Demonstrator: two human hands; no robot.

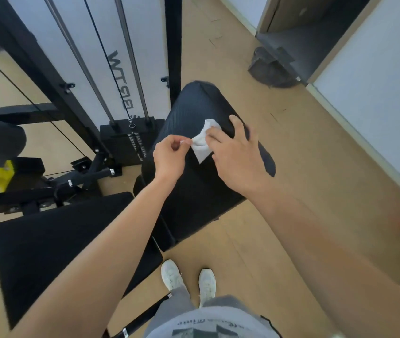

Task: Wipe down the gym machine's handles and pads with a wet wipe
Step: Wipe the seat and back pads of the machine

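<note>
A: Starting at the bottom of the frame, what does the person stand by?

B: White shoes [172,274] on the wooden floor [291,167], with a black seat pad [67,240] at lower left that neither hand touches.

A: And the grips?

B: Both are at centre frame, over the long back pad [194,103]. The left grip [169,158] is closed in a pinch, with thumb and forefinger on one corner of the wet wipe [201,145]. The right grip [238,159] lies open, its fingers straight and laid on the wipe's other side, its thumb spread out over the pad.

A: So where does the wipe sit?

B: Between the two grips, partly bunched, against the middle of the back pad.

A: How would it handle?

B: Judging by its creases, it is light, limp and damp, and would likely fold or roll up under a drag. It is best spread by the corners, then taken flat beneath the palm. The pad looks ribbed and firm, so it should bear pressure.

A: Further off?

B: A black handle [91,175] at mid left, and the weight stack [120,140] with its cables just left of centre.
</note>
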